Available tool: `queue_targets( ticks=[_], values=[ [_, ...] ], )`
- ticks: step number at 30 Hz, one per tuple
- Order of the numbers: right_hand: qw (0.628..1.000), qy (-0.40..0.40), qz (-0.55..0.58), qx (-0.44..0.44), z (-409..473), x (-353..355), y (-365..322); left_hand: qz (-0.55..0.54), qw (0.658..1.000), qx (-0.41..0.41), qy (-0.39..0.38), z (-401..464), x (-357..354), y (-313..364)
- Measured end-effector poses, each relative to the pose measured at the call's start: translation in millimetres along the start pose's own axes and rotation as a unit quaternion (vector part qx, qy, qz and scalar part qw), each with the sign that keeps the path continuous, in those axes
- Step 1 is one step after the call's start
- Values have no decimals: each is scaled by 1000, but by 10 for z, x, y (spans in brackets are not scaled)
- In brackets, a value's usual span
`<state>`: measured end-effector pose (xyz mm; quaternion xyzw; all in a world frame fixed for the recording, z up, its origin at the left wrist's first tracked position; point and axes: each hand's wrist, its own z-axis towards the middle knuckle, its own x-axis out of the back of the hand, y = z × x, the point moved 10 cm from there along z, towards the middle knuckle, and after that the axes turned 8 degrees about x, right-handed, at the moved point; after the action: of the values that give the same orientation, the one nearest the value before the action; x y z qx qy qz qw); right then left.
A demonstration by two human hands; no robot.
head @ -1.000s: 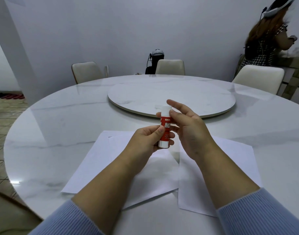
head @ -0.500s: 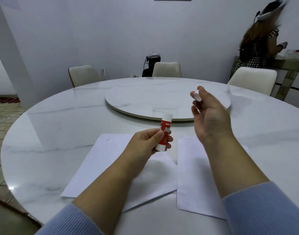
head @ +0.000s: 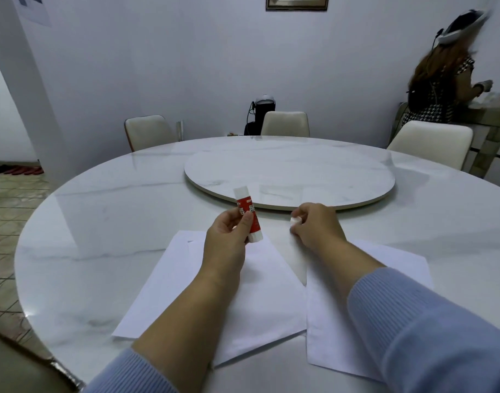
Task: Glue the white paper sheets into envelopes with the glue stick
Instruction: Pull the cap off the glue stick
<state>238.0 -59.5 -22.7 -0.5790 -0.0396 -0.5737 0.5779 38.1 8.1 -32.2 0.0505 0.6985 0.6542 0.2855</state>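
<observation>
Near the front edge of the round marble table [head: 101, 222], two groups of white paper sheets lie flat and unfolded: an overlapping pair on the left [head: 260, 307] and another sheet on the right [head: 328, 336], with a narrow wedge of bare marble between them. Above the far end of the left sheets, the left hand [head: 226, 242] has its grip closed around the red-and-white glue stick [head: 248, 215], thumb across the label and fingers behind. The stick is tilted, its far end up and leaning left, clear of the paper. That hold probably keeps the exposed end away from the sheets until it is needed.

Just right of it, the right hand [head: 316, 228] has its grip narrow, pinching the small white cap [head: 295, 221] between fingertips and thumb, low over the bare table beyond the right sheet. The cap seems to be headed for that spot, out of the way yet within reach.

Farther back, the raised marble turntable [head: 288, 177] is bare. No glue line or fold shows on any sheet, so the task looks barely begun.
</observation>
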Motion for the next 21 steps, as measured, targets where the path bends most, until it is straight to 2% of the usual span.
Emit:
queue_targets(
  ticks=[4, 6, 8, 10, 14, 15, 16, 17, 18, 19, 20, 21],
  values=[
    [998, 17, 49, 33, -57, 192, -197, -25, 1000, -10, 1, 2, 12, 28],
    [991, 23, 98, 87, -151, 336, -473, -67, 998, -3, 0, 11, 31, 44],
    [981, -9, 120, 153, -393, 344, -772, -136, 990, 22, -6, 34, 51, 49],
    [971, -4, 40, 236, -683, 312, -1002, -179, 982, 48, -22, 40, 41, 43],
    [904, 174, -122, 371, -1107, 464, -1241, -170, 981, 68, -63, -24, -65, 16],
    [887, 196, -146, 391, -1139, 457, -1259, -167, 981, 67, -68, -33, -78, 21],
    [888, 188, -135, 397, -1146, 429, -1258, -161, 982, 61, -73, -36, -80, 40],
    [911, 163, -76, 371, -1099, 385, -1193, -152, 984, 51, -81, -43, -85, 67],
    [947, 112, 51, 296, -998, 332, -1048, -142, 984, 38, -96, -57, -105, 98],
    [951, 51, 243, 184, -908, 212, -844, -135, 984, 25, -116, -84, -145, 131],
    [898, -14, 435, 61, -890, 20, -712, -130, 982, 12, -136, -118, -195, 164],
    [845, -56, 531, -19, -897, -127, -630, -127, 981, 1, -148, -148, -239, 190]
  ],
)
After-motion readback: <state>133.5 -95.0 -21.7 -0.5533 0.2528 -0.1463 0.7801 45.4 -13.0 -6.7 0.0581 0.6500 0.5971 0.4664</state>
